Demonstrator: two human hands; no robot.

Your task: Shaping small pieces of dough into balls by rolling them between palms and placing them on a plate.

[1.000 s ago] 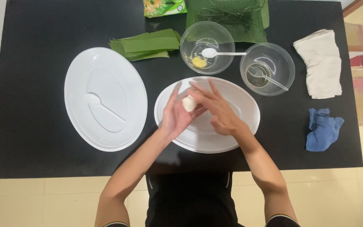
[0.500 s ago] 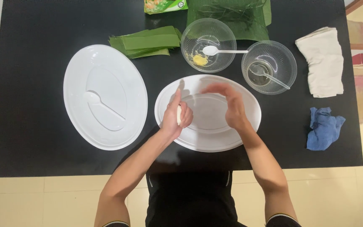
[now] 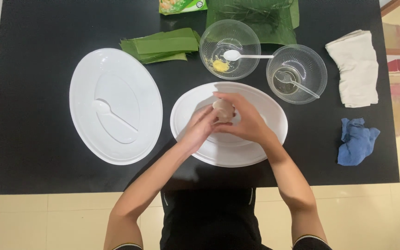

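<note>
Two white oval plates [image 3: 115, 106] [image 3: 265, 139], two clear bowls [image 3: 230, 48] [image 3: 297, 73], two cloths [image 3: 353, 67] [image 3: 357, 141].

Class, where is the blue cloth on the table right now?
The blue cloth lies near the table's right edge, below the folded white towel and right of the middle plate.

A black table [image 3: 33, 153] fills most of the view, standing on a floor [image 3: 70, 217] of pale cream tiles. Even, soft light falls across both, with faint glare on the tabletop.
</note>
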